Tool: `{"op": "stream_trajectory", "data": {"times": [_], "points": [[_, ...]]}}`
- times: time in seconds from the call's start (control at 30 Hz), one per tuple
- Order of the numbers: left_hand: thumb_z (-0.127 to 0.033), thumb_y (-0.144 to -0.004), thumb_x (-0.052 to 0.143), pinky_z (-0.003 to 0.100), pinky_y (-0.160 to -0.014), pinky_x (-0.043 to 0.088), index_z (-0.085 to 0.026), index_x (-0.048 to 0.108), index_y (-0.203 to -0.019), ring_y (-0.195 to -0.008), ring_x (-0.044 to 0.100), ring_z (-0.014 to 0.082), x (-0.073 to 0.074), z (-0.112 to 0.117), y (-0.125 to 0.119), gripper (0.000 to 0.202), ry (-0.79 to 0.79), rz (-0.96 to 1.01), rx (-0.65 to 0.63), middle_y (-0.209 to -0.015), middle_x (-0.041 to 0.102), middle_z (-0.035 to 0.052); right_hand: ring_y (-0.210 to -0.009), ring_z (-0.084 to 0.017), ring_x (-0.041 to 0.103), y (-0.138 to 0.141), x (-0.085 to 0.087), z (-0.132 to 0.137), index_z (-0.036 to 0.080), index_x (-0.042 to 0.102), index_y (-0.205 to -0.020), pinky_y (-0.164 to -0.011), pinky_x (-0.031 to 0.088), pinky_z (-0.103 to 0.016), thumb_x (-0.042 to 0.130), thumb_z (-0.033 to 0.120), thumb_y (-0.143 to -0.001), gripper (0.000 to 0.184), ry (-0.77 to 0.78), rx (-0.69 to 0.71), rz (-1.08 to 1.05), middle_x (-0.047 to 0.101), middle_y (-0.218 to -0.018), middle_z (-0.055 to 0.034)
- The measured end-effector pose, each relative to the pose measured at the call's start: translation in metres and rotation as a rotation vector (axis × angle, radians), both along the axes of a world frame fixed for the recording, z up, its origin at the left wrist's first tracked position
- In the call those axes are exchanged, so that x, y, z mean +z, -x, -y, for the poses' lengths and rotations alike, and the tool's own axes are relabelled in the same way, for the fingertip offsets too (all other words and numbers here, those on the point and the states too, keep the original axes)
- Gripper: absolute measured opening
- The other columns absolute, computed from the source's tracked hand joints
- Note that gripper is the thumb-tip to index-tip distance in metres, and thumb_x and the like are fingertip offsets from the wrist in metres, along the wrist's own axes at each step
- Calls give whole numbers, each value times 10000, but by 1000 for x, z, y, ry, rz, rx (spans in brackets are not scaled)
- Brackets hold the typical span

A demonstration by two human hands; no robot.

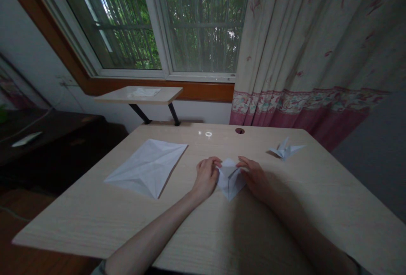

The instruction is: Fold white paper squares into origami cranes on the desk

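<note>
A folded white paper (230,180) lies on the light wood-grain table (95,220), pointed at the bottom and creased down its middle. My left hand (207,177) grips its left side, with the fingertips at the upper corner. My right hand (253,176) presses on its right side, and the fingers partly hide the paper's edge. Left of my hands lies a large creased white paper sheet (147,167), folded into a flat kite-like shape. A finished white paper crane (285,149) sits to the right, beyond my right hand.
A small hole (240,130) pierces the table near its far edge. Behind stands a narrow pale shelf (139,94) on dark legs, below a window (203,25). A patterned curtain (304,46) hangs right. A dark cabinet (47,135) stands left, with a white object (27,138) on it.
</note>
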State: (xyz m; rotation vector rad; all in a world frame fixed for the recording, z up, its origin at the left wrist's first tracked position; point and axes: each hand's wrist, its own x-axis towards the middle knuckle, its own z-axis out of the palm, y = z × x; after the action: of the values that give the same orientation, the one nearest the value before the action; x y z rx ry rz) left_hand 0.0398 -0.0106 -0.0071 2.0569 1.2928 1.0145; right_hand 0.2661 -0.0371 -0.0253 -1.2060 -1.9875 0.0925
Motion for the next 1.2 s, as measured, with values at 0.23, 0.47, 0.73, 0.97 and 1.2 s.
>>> {"op": "stream_trajectory", "data": {"times": [0.23,0.47,0.73,0.97,1.2], "points": [[-207,-908,554,454,-1009,380,-224,591,-1063,-1036,603,237,3,1,-1,161,8,-87,10,-1017,690,23,-997,-256,670,3,8,2,228,600,-1247,-892,536,-438,402,312,-1011,319,23,-5,27,725,-1074,-100],[-137,-856,631,455,-1037,366,-222,618,-1023,-1084,585,240,2,2,0,187,-32,-130,-56,-1050,686,24,-913,-239,672,0,-1,-2,209,682,-1034,-865,533,-437,460,241,-998,228,24,67,94,745,-989,-76],[-94,-884,619,371,-971,465,-182,682,-1039,-1054,579,226,-8,-2,1,189,-96,-95,-210,-1049,671,64,-932,-227,660,2,-9,-5,221,707,-996,-850,565,-407,525,143,-933,207,12,123,58,722,-986,-85],[-140,-928,603,357,-943,482,-201,708,-1042,-1022,608,217,1,-4,5,166,-118,-212,-277,-1056,682,52,-978,-221,658,-2,-20,-7,245,700,-1027,-901,566,-422,497,113,-921,265,95,119,-5,701,-1034,-73],[-241,-916,674,352,-961,469,-219,693,-1098,-1062,604,223,1,-13,14,184,-170,-273,-378,-1114,682,50,-993,-231,642,-1,-23,-8,231,680,-1037,-917,555,-447,515,120,-916,232,86,126,-16,687,-1042,-81]]}}
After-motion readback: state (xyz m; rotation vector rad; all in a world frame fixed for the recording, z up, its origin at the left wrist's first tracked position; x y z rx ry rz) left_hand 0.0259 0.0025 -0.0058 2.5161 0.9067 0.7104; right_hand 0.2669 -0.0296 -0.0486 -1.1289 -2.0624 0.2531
